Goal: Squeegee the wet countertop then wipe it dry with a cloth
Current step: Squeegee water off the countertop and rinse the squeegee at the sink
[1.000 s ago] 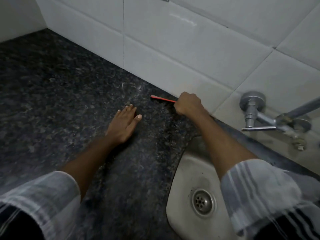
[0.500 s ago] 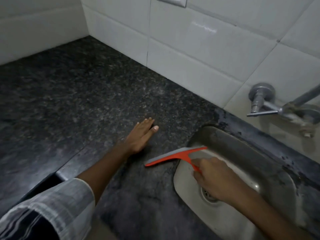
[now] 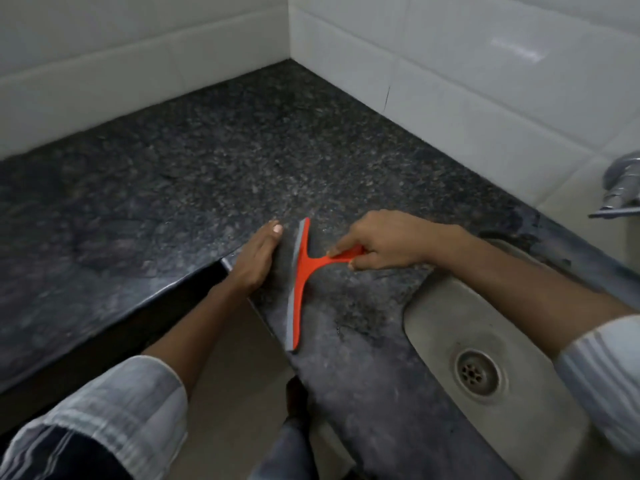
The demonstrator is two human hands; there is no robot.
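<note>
An orange squeegee [image 3: 300, 271] with a grey rubber blade lies flat on the dark speckled granite countertop [image 3: 214, 161], its blade running from near my left fingertips down to the counter's front edge. My right hand [image 3: 384, 242] is closed around its orange handle. My left hand [image 3: 258, 261] rests flat on the counter at the inner corner of the L-shaped edge, fingers together, just left of the blade. No cloth is in view.
A steel sink [image 3: 485, 368] with a round drain is set into the counter at the right. A chrome tap [image 3: 623, 188] sticks out of the white tiled wall [image 3: 450, 81]. Tiled walls meet in a corner behind. The floor and my leg show below the counter edge.
My right hand has carried the squeegee from the sink's edge leftward onto the counter, with the blade turned lengthwise beside my left hand. The view has swung left toward the wall corner.
</note>
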